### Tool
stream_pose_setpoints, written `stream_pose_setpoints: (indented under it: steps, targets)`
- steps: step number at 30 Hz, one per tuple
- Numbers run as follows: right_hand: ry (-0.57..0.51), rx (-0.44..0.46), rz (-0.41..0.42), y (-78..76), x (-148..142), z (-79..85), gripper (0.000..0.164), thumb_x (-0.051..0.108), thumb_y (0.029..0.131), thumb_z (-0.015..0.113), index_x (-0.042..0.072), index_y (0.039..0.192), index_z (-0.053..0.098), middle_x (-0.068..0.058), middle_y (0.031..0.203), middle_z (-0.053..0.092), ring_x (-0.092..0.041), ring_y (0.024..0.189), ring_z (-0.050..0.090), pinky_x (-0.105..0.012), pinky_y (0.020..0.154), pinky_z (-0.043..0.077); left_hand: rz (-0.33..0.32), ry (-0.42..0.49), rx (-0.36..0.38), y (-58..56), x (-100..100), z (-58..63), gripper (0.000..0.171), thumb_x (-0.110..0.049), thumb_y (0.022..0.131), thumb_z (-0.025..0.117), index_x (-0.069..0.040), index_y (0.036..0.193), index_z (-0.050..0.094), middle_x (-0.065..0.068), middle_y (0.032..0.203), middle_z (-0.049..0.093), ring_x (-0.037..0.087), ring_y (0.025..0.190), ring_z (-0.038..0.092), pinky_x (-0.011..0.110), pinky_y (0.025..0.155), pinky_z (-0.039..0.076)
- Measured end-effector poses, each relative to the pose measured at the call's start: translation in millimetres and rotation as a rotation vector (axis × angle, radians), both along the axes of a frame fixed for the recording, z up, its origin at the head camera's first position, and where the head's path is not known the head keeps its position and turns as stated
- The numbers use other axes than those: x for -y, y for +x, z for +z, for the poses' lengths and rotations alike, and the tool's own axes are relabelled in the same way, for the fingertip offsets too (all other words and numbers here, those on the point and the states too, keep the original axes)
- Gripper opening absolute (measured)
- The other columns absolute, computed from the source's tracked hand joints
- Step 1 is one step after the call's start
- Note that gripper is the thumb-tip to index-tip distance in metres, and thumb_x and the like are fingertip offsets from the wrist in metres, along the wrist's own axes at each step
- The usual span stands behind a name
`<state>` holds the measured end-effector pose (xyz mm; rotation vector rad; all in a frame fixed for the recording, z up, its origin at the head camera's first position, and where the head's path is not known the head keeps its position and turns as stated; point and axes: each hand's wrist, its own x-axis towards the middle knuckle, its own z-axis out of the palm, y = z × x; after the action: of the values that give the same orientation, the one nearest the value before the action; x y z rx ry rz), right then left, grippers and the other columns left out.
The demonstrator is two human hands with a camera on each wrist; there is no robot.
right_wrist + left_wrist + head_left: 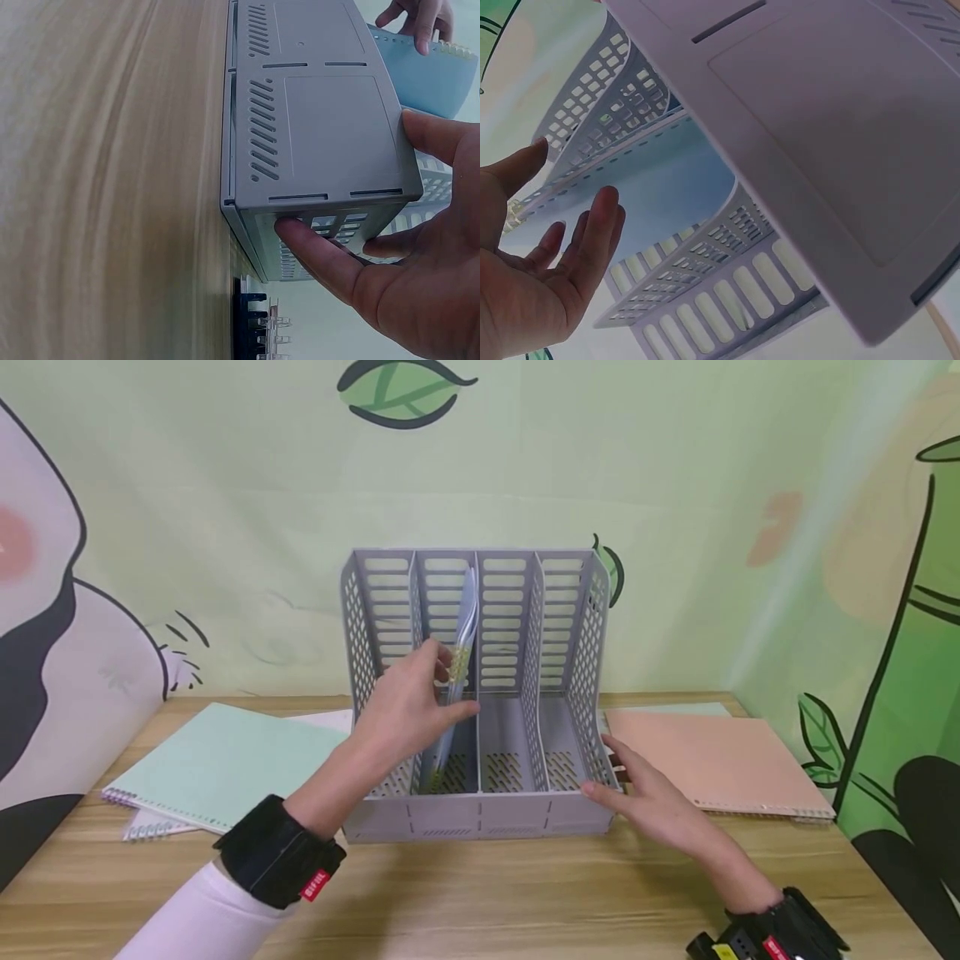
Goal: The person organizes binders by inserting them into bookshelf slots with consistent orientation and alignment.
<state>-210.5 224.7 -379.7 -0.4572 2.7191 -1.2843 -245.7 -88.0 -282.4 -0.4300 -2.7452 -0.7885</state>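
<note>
A grey-lilac file organizer (480, 818) with slatted back and perforated dividers stands on the table. A thin light-blue spiral notebook (467, 627) stands in its second compartment from the left, leaning slightly, its coil edge toward me. Beside that edge is my left hand (408, 702), thumb spread away from the fingers; in the left wrist view the hand (547, 277) has a wide gap between thumb and fingers, with the notebook (660, 180) behind. My right hand (648, 793) holds the organizer's front right corner, thumb at the front edge and fingers against the side wall (330, 225).
To the left lies a mint-green spiral notebook (232, 764) over a white one (153, 825). On the right a peach notebook (720, 760) overlaps a pale-green one (697, 708). A printed cloth (480, 485) hangs behind the wooden table (450, 902).
</note>
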Motion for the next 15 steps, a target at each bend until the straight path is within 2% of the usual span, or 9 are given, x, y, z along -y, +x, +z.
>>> stream_pose_setpoints:
  steps: [5,10,15]
  targets:
    - [0.0,0.0,0.002,-0.1,0,0.0,0.088,0.045,0.095,0.062,0.001,0.156,0.016,-0.021,0.138,0.044,-0.039,0.124,0.048,-0.046,0.094,0.044,0.028,-0.02,-0.022,3.5,0,-1.0,0.068,-0.047,0.078,0.081,-0.012,0.127,0.05,0.0,0.113,0.057,0.018,0.095,0.058,0.03,0.075,0.05]
    - [0.001,0.003,0.002,-0.1,0,0.1,0.088,0.046,0.095,0.062,0.002,0.156,0.016,-0.02,0.137,0.045,-0.038,0.123,0.048,-0.045,0.093,0.045,0.027,-0.014,-0.042,9.0,4,-3.3,0.073,-0.047,0.079,0.08,-0.01,0.132,0.048,0.006,0.126,0.05,0.022,0.102,0.055,0.034,0.081,0.048]
    - [0.006,-0.002,0.002,-0.1,0,-0.2,0.088,0.046,0.095,0.062,0.001,0.156,0.016,-0.02,0.138,0.045,-0.038,0.123,0.048,-0.045,0.094,0.045,0.016,-0.009,-0.049,12.1,11,-8.0,0.071,-0.045,0.079,0.081,-0.009,0.131,0.048,0.006,0.126,0.048,0.023,0.103,0.053,0.035,0.083,0.047]
